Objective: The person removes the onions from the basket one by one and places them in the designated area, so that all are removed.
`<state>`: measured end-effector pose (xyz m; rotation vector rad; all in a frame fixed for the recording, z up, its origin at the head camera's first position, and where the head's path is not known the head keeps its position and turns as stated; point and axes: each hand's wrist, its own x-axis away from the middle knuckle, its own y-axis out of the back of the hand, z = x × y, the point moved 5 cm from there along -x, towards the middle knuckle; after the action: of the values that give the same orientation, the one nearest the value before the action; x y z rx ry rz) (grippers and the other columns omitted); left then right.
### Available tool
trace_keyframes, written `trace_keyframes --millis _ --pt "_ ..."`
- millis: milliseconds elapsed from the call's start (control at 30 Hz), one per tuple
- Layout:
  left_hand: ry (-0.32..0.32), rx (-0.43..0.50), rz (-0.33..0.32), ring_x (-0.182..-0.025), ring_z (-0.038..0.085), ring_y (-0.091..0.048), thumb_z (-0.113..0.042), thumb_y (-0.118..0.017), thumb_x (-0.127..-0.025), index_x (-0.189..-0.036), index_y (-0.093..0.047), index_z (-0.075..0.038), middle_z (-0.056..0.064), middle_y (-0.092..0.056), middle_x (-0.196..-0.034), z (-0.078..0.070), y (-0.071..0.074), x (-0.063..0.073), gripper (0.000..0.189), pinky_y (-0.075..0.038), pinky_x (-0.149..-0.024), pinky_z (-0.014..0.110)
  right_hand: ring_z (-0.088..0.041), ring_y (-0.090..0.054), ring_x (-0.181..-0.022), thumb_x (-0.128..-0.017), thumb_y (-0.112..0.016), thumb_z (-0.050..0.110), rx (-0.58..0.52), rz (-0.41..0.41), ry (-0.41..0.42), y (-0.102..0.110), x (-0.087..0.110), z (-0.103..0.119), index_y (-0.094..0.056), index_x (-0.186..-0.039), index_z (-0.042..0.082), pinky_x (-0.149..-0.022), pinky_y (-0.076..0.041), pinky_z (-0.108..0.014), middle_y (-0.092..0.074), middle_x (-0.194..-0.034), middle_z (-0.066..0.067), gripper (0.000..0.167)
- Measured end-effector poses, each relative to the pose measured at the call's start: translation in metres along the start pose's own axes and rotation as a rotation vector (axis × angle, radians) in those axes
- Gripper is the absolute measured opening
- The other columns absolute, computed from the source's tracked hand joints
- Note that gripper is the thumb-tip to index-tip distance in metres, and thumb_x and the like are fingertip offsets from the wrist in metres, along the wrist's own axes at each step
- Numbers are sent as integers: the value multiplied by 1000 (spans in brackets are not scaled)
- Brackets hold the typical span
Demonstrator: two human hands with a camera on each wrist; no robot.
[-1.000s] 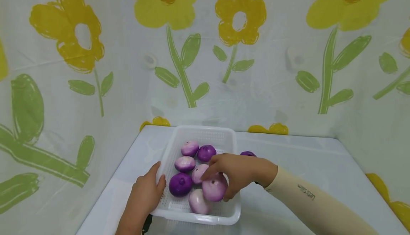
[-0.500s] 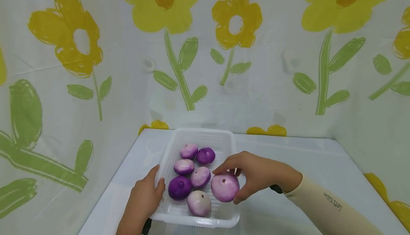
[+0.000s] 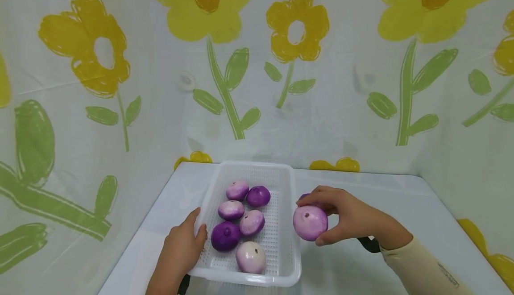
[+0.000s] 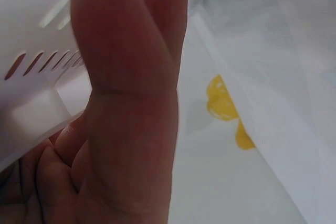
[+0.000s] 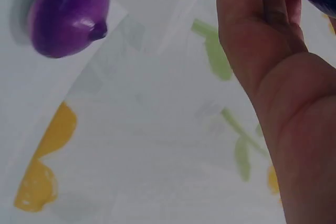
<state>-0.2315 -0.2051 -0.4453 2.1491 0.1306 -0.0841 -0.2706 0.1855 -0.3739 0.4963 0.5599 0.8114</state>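
Beside the right rim of the basket (image 3: 298, 259), the right hand (image 3: 349, 212) is pinching a pale onion (image 3: 310, 223), its grip spread to the onion's width. The onion's dark spot is facing the head camera; the outline is appearing nearly round, so its long axis cannot be told. The left hand (image 3: 182, 243) is gripping the basket's left rim. Six onions (image 3: 225, 236) are lying inside. The basket is standing on a white counter (image 3: 385, 197); a flower-printed cloth (image 3: 341, 116) is hanging behind and at both sides. The right wrist view is showing a purple onion (image 5: 68, 14) on the counter, its tip pointing toward the counter's edge; in the head view, the right hand is hiding most of it.
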Motion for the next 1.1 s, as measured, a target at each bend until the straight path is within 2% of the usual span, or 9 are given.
trace_keyframes --millis 167,300,400,667,833,933,1100 --pt "-8 -4 -5 -70 21 -67 -23 -61 -105 -154 -49 1 26 -75 -102 1 0 -1 55 -57 -69 55 -28 -74 -102 -80 -93 10 -89 -90 -63 9 20 -16 -61 -144 9 -86 -61 -42 -57 -131 -11 71" --pt "-10 -11 -13 -81 29 -73 -23 -61 -106 -154 -49 1 29 -73 -110 1 0 -1 55 -57 -74 59 -29 -74 -104 -81 -93 9 -86 -185 -114 17 36 -29 -59 -146 10 -86 -61 -40 -54 -131 -13 73" --pt "-13 -12 -17 -85 32 -74 -23 -61 -105 -153 -50 1 30 -73 -112 0 0 0 55 -57 -76 60 -28 -73 -109 -81 -93 11 -64 -242 -171 20 46 -40 -58 -149 15 -86 -61 -38 -53 -131 -13 76" --pt "-6 5 -5 -70 21 -67 -23 -61 -106 -154 -49 1 26 -74 -102 0 0 0 55 -57 -70 55 -25 -70 -113 -80 -95 12 -37 -341 -279 28 70 -72 -55 -153 20 -87 -60 -35 -53 -144 -13 84" --pt "-5 -2 -5 -68 20 -65 -23 -62 -105 -154 -49 0 26 -74 -103 0 0 0 55 -57 -68 54 -21 -68 -118 -80 -95 16 -43 -405 -370 31 81 -91 -54 -155 25 -88 -59 -32 -51 -152 -14 86" --pt "-5 -7 -9 -70 20 -66 -23 -62 -105 -154 -49 0 27 -74 -104 0 0 0 55 -57 -69 55 -20 -68 -118 -79 -96 15 -54 -429 -391 30 85 -100 -52 -156 24 -88 -59 -31 -53 -150 -13 89" --pt "-4 -3 -7 -64 19 -62 -23 -62 -105 -154 -49 0 24 -75 -98 1 -2 0 55 -57 -66 52 -20 -68 -116 -78 -95 12 -64 -478 -415 27 88 -110 -51 -153 14 -88 -59 -31 -58 -139 -17 87"
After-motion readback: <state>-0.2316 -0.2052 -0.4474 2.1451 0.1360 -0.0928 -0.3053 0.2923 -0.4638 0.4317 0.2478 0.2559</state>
